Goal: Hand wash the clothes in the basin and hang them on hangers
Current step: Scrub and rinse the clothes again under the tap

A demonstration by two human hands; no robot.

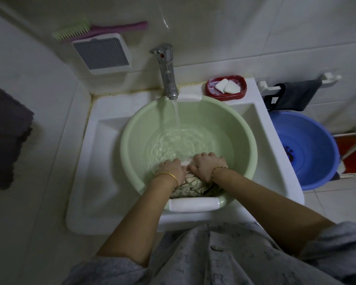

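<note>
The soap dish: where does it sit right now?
In the head view the red soap dish sits on the white sink's back ledge, right of the running faucet and just behind the green basin.

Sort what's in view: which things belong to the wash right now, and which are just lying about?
In use: green basin, patterned cloth gripped by left hand and right hand, running tap, soap in its red dish.

Lying about: blue basin, brush, dark towel, black cloth.

The basin sits in the sink, under the tap at the sink's back. A soap dish stands right of the tap, a bucket right of the sink. Both hands, left hand and right hand, press the cloth at the basin's near side.
</note>
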